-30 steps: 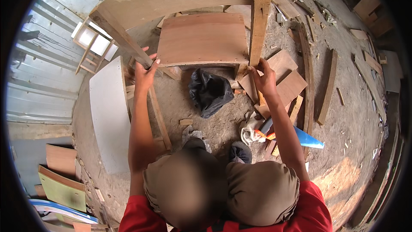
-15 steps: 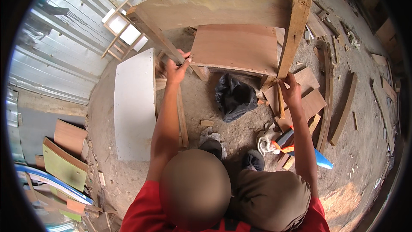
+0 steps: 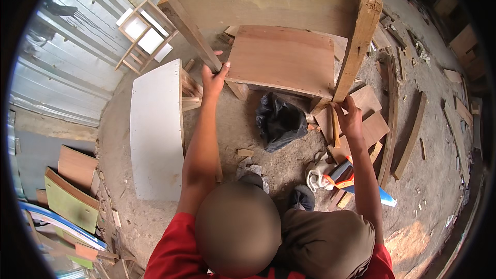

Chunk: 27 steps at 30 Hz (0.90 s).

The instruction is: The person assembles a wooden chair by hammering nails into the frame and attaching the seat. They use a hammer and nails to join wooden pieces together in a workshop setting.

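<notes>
In front of me stands a wooden furniture frame with a tall plywood panel (image 3: 268,2) and a lower reddish-brown plywood board (image 3: 281,57). My left hand (image 3: 213,78) is closed around the lower part of its left wooden post (image 3: 188,33), thumb beside the board's left edge. With bent fingers, my right hand (image 3: 350,118) grips the lower end of the right wooden post (image 3: 356,46), by the board's near right corner. Part of that grip is hidden behind the hand. A black plastic bag (image 3: 279,121) lies on the ground between my arms, below the board.
A white panel on a wooden frame (image 3: 155,132) rests left of my left arm. A handsaw (image 3: 382,196) with an orange-and-black handle lies by my right forearm near a pale cloth (image 3: 318,175). Plywood offcuts (image 3: 372,126) and long battens (image 3: 412,134) lie to the right.
The top of the furniture frame has shifted slightly right and away in the view, while floor items drift a little left. Both hands keep hold of the posts.
</notes>
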{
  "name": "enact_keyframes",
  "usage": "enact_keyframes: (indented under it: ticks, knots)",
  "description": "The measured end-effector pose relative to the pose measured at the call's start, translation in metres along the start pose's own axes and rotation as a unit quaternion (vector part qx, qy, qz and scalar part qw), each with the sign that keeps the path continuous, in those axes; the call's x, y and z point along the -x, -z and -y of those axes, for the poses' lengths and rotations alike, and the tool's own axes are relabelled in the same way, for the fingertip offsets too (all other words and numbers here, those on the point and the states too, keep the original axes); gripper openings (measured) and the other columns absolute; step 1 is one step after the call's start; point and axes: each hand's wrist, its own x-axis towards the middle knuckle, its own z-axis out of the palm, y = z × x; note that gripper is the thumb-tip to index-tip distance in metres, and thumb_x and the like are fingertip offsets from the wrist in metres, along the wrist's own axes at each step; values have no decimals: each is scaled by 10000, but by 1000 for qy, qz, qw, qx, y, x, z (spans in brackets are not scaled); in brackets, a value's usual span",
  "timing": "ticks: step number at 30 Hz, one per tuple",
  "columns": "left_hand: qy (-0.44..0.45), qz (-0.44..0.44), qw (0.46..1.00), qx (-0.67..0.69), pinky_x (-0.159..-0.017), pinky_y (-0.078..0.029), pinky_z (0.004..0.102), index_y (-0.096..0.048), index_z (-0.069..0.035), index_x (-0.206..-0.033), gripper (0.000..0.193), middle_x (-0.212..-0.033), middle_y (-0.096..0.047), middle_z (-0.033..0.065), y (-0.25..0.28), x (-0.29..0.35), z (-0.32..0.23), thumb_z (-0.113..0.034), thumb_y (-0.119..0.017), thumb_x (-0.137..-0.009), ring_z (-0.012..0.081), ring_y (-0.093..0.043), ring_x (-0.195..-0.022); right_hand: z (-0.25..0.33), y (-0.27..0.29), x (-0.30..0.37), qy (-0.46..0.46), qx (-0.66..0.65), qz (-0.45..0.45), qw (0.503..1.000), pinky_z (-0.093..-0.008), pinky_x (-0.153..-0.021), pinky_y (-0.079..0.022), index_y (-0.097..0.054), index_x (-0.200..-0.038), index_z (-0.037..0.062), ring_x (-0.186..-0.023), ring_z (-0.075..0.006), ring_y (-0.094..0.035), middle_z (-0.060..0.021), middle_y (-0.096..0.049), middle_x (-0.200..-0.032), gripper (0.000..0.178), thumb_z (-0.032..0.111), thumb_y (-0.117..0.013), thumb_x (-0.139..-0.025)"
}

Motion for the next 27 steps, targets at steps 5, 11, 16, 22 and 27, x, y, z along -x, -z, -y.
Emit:
enact_keyframes:
  ticks: [5, 11, 16, 22, 27]
  knots:
    - [-20, -30, 999, 3, -797, -402, 271, -625, -35, -1098, 338, -917, -568, -3, 3, 1, -3, -347, -655, -975, 102, -496, -876, -1, -3, 1, -15, 26, 0, 1000, -398, -792, -581, -581, -1211, -10, -992, -331, -720, -207, -733, -1026, 351, 59, -702, -888]
    - [44, -70, 996, 35, -903, -384, 311, -624, -19, -1070, 534, -1001, -580, 51, -3, -2, -4, -542, -596, -967, 156, -497, -993, 0, -2, 3, -45, 22, -3, 999, -387, -825, -578, -585, -1227, -17, -989, -318, -724, -201, -739, -1009, 381, 112, -719, -895]
    - [22, -79, 991, 102, -948, -422, 341, -587, 24, -1212, 602, -1123, -635, 100, 10, -1, 12, -534, -563, -989, 191, -573, -1047, -3, -6, 3, -24, 7, -15, 1000, -359, -813, -587, -589, -1189, -35, -979, -268, -737, -186, -744, -1017, 373, 150, -743, -904]
    - [112, -92, 978, 148, -1079, -361, 416, -493, 23, -1347, 690, -1317, -567, 150, 11, 26, 31, -569, -522, -992, 243, -529, -1219, -15, -5, 2, -29, 15, -3, 999, -355, -830, -588, -583, -1188, -46, -994, -275, -732, -195, -743, -1015, 389, 152, -752, -900]
    - [133, -109, 973, 151, -1047, -391, 390, -533, -25, -1333, 589, -1259, -577, 53, 2, 45, 47, -502, -581, -992, 192, -541, -1162, -10, -6, 3, -25, 15, -12, 1000, -354, -817, -588, -586, -1184, -37, -981, -284, -734, -189, -745, -999, 385, 157, -755, -898]
